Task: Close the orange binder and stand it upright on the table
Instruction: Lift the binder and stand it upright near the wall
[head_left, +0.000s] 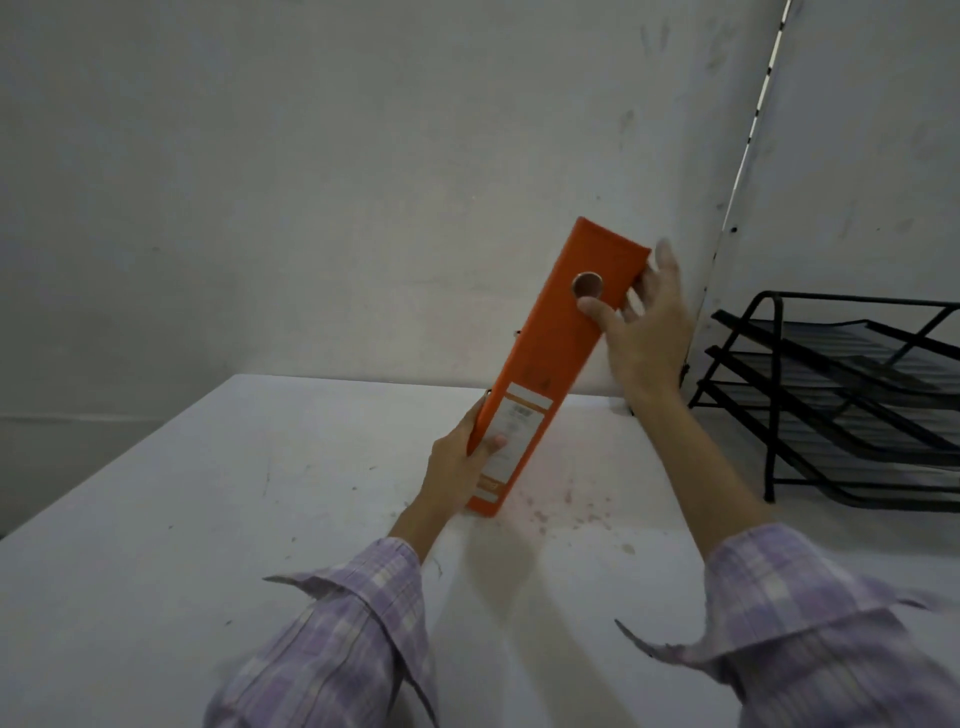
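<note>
While closed, the orange binder (545, 374) stands on its lower end near the middle of the table (208, 519), spine toward the camera, top tilted right toward the back wall (311, 182). Left hand (460, 462) is clamped on the lower left edge, thumb across the spine label (511, 441). Right hand (644, 327) has fingers spread, thumb touching the spine beside the finger hole (588, 286). Black wire tray rack (841, 400) occupies the back right corner, apart from the binder. Bare tabletop extends to the left edge and front
</note>
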